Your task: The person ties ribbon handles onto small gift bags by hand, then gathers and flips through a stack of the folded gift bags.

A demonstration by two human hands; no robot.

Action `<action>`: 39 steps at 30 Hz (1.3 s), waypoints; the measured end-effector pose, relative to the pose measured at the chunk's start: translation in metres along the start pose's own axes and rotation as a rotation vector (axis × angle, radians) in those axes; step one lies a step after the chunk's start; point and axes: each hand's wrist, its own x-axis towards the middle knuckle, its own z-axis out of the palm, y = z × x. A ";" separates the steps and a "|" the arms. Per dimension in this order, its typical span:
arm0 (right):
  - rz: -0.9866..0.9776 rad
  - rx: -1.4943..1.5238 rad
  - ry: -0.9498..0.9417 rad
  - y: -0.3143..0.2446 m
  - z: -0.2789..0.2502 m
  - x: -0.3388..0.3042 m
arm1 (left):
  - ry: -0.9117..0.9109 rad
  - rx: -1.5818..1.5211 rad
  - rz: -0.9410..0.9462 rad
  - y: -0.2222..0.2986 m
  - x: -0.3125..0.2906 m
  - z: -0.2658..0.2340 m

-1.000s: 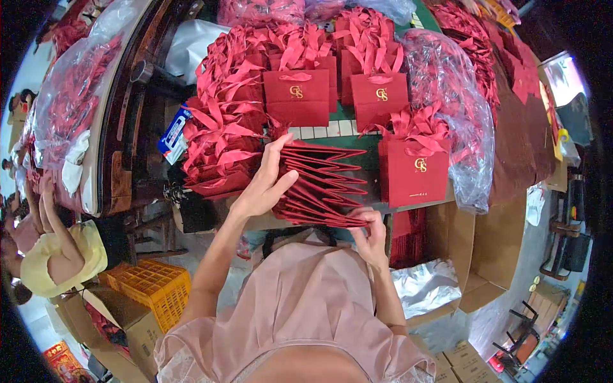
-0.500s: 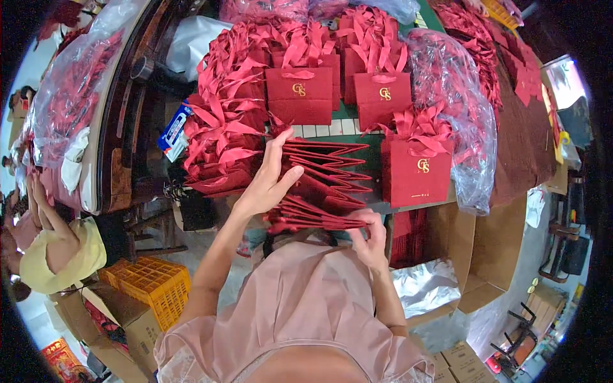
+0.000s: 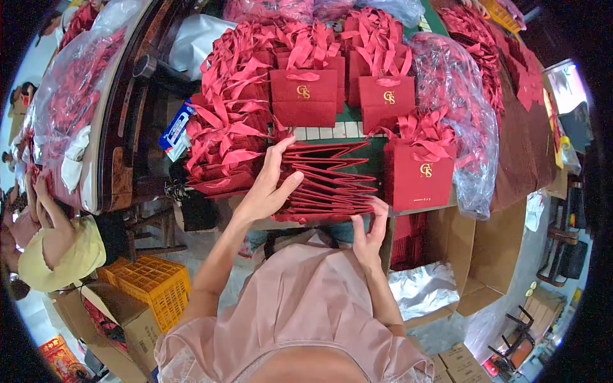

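Note:
A row of folded dark red gift bags (image 3: 332, 185) stands on edge at the table's near side, their edges fanned toward the right. My left hand (image 3: 271, 188) lies along the left end of this row, fingers stretched and thumb apart, touching the bags. At the near right corner, my right hand (image 3: 371, 233) has its fingers and thumb around the ends of the nearest bags. To the left, a heap of gift bags with pink-red ribbon handles (image 3: 227, 137) leans close to my left hand. An upright red gift bag with a gold emblem (image 3: 420, 182) stands right of the row.
More red bags (image 3: 303, 99) stand at the back. Clear plastic wrap (image 3: 472, 153) covers bags at the right. An open cardboard box (image 3: 488, 255) sits below the table's right side, a yellow crate (image 3: 150, 284) at lower left. A person in yellow (image 3: 60, 252) sits at far left.
My right hand has brought its bunch of bags up and away from me, against the rest of the row. The left hand stays at the row's left end.

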 end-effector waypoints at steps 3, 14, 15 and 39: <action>0.033 0.093 0.087 0.001 0.008 -0.006 | 0.021 0.005 0.011 0.001 -0.001 0.001; -0.042 -0.175 -0.062 -0.003 -0.003 0.028 | 0.014 0.100 0.050 0.006 -0.001 -0.004; -0.064 -0.179 -0.043 -0.005 -0.002 0.031 | 0.018 0.105 0.051 0.007 -0.001 -0.004; 0.104 0.277 -0.141 -0.010 -0.001 0.044 | 0.062 0.113 0.018 0.007 0.006 -0.002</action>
